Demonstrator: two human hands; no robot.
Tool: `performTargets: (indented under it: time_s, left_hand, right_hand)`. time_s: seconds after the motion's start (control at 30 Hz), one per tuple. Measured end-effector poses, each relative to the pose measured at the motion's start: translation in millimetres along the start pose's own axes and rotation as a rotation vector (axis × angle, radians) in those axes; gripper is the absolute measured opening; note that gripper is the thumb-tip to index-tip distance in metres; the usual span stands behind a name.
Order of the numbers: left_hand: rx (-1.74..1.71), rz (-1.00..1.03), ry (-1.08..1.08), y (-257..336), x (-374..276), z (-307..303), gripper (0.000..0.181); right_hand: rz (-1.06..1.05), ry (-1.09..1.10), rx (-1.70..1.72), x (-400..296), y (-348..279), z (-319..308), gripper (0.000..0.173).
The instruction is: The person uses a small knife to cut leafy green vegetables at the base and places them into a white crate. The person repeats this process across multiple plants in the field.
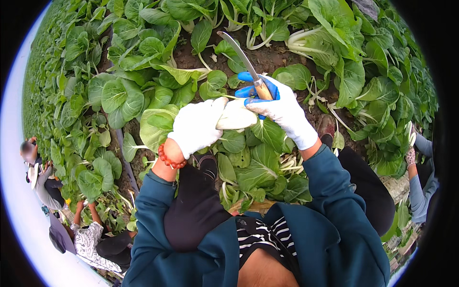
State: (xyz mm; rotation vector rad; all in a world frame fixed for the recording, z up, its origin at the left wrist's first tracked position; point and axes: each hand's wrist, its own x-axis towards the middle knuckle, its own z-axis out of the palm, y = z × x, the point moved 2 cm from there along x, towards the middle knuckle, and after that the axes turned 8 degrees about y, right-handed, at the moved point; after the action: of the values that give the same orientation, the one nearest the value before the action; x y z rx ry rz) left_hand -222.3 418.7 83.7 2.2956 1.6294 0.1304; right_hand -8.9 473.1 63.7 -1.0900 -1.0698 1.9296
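Observation:
My left hand (197,125), in a white glove, grips a head of bok choy (237,116) around its pale stalks. The green leaves spread out behind the wrist, and the white base points right. In my right hand (288,113), gloved in white with blue-coated fingers, is a curved harvesting knife (263,89) with a wooden handle. Its metal blade points up and away from me, and its tip looks brown with soil. The thumb and fingers of that hand are close to the base of the bok choy; whether they touch it I cannot tell.
Rows of growing bok choy (122,97) stand ahead and at both sides, with bare soil (193,59) between. Between my feet lies a heap of bok choy (258,168). Several people (91,236) work at left and right. A dark strip (125,161) runs along the left row.

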Motion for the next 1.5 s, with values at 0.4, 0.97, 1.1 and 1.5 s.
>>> performTargets:
  time_s: [0.4,0.97,1.1,1.5]
  left_hand:
    - [0.187,0.026,-0.155,-31,31,2,0.065]
    - [0.258,-0.141,-0.274,-156,29,53,0.025]
    - [0.189,-0.126,-0.305,-133,25,53,0.043]
    - [0.196,-0.153,-0.295,-133,19,58,0.046]
  right_hand:
    - [-0.347,0.542,-0.942,63,96,-69,0.048]
    - [-0.203,-0.028,-1.136,157,162,-1,0.056]
    - [-0.249,-0.035,-1.142,152,170,-9,0.055]
    - [-0.389,-0.070,-1.093,172,203,-17,0.065]
